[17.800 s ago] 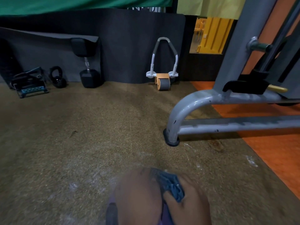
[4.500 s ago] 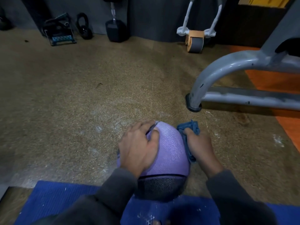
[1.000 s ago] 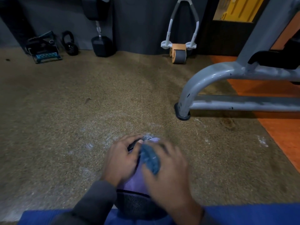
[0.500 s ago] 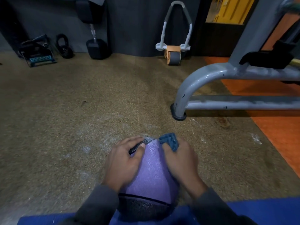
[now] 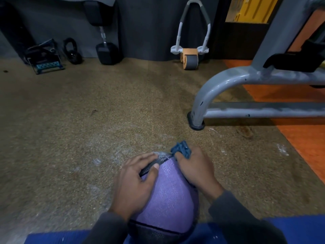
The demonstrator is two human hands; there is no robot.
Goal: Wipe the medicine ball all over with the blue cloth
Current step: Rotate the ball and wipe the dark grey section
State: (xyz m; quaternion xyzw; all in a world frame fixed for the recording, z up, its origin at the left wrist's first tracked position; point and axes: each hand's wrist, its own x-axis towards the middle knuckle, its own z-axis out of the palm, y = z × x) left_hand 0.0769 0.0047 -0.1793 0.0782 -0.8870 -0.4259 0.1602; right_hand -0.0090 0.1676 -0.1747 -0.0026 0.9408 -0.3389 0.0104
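Resting low at the near edge of the brown floor (image 5: 88,138), the purple medicine ball (image 5: 173,194) sat partly over a blue mat (image 5: 299,228). The left hand (image 5: 135,184) lay spread on its left side, fingers relaxed, steadying it. The right hand (image 5: 195,168) curled round the bunched blue cloth (image 5: 182,151), pressing it against the ball's far right. A grey machine frame (image 5: 228,81) stood far right.

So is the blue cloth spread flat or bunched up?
Bunched: the blue cloth sits crumpled under the right hand at the medicine ball's far side.
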